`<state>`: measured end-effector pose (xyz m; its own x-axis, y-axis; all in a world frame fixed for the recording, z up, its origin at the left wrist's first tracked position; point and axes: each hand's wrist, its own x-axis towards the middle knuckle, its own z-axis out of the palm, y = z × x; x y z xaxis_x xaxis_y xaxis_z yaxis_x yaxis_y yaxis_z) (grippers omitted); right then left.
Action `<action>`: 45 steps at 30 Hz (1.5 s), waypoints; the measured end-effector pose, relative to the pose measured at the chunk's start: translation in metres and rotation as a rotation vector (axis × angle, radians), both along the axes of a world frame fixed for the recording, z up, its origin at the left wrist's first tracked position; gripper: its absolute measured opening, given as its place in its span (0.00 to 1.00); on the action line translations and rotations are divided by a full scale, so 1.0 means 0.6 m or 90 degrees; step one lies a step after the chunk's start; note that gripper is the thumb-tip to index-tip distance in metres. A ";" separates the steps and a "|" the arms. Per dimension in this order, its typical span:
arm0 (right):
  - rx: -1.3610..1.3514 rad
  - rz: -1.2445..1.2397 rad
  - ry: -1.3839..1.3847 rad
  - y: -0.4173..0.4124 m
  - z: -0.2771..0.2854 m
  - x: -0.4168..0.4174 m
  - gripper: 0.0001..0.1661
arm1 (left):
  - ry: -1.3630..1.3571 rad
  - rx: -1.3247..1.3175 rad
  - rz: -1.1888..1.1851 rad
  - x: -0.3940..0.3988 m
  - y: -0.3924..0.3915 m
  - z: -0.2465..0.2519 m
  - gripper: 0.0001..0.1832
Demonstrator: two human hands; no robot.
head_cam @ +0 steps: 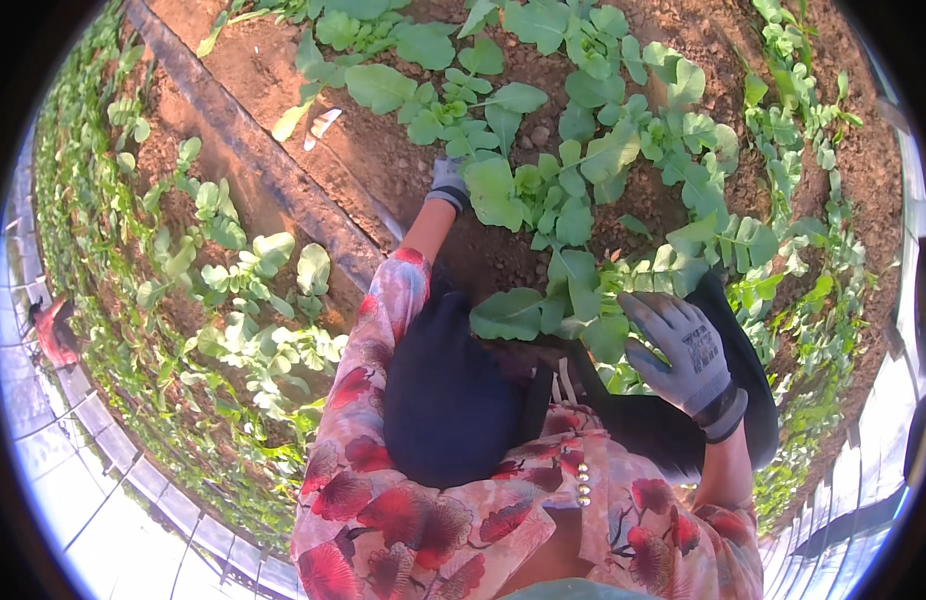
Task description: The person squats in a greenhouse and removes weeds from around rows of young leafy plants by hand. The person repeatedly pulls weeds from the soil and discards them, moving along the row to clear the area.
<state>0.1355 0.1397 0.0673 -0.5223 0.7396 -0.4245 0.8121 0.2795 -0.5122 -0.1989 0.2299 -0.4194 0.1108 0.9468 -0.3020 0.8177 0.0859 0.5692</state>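
My left hand [448, 180], in a grey glove, reaches forward to the soil at the base of a leafy green plant [496, 196]; leaves cover its fingertips, so what it touches is hidden. My right hand [676, 352], in a grey coated glove with dark stains on the fingers, is raised over my knee beside broad green leaves [605, 337]. Its fingers are apart and nothing is seen in it. Lobed leaves [511, 313] spread between my knees.
A long narrow strip [260, 154] runs diagonally over brown soil [388, 142] at left. Rows of leafy plants [238, 277] stand on both sides. A pale scrap [322, 127] lies near the strip. Another person [55, 332] is at the far left edge.
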 end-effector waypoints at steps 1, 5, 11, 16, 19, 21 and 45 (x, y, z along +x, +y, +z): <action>0.005 -0.001 0.003 0.000 -0.001 0.000 0.32 | 0.146 0.014 -0.034 0.001 0.008 -0.003 0.14; 0.006 -0.016 -0.018 -0.003 0.000 0.005 0.31 | 0.079 0.008 -0.038 0.029 0.023 0.049 0.15; 0.020 -0.025 -0.020 -0.012 0.004 0.014 0.31 | -0.416 -0.123 0.169 0.053 0.001 0.197 0.19; 0.035 0.002 -0.013 -0.007 0.004 -0.001 0.30 | 0.422 0.037 -0.198 0.029 -0.030 0.262 0.29; 0.049 0.013 -0.012 -0.006 -0.001 -0.007 0.29 | 0.402 0.077 -0.237 0.023 -0.022 0.254 0.30; 0.059 0.021 -0.014 -0.012 -0.004 -0.009 0.29 | 0.380 0.010 -0.242 0.025 -0.017 0.262 0.29; 0.079 0.036 -0.032 -0.020 -0.033 -0.005 0.28 | 0.477 -0.041 -0.113 0.011 0.028 0.299 0.34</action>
